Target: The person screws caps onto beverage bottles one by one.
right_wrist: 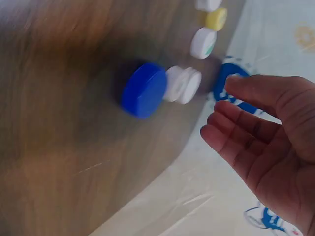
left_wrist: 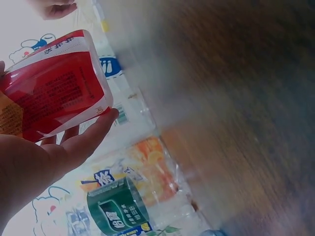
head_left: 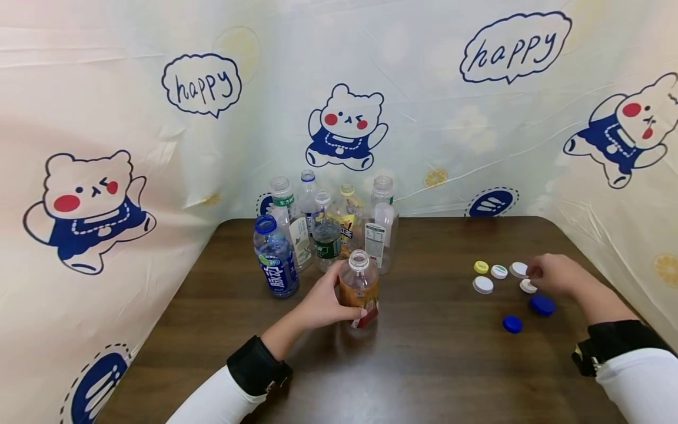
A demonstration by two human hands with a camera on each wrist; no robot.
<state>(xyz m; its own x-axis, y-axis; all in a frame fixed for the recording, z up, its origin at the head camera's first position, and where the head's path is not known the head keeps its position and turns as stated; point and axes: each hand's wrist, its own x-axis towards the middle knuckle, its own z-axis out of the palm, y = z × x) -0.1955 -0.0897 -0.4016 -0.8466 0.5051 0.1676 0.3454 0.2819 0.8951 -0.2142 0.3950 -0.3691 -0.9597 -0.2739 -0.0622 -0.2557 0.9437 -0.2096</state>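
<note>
My left hand (head_left: 321, 302) grips an open-mouthed plastic bottle (head_left: 360, 288) with an orange and red label. In the left wrist view that bottle (left_wrist: 61, 83) shows its red label, with a finger along its base. At the right, my right hand (head_left: 562, 277) hovers over a group of bottle caps, close to a white cap (head_left: 528, 286) and another white cap (head_left: 518, 270). The right wrist view shows this hand (right_wrist: 266, 142) with loosely bent fingers and nothing between them. Beside it lie a large blue cap (right_wrist: 144, 90) and a yellow cap (right_wrist: 216, 19).
Several uncapped bottles stand behind the held one, among them a green-labelled bottle (head_left: 326, 238) and a clear bottle (head_left: 380, 229). A blue bottle (head_left: 275, 259) stands to their left. A smaller blue cap (head_left: 512, 324) lies nearer me. A printed cloth (head_left: 265, 35) hangs behind the table (head_left: 424, 371).
</note>
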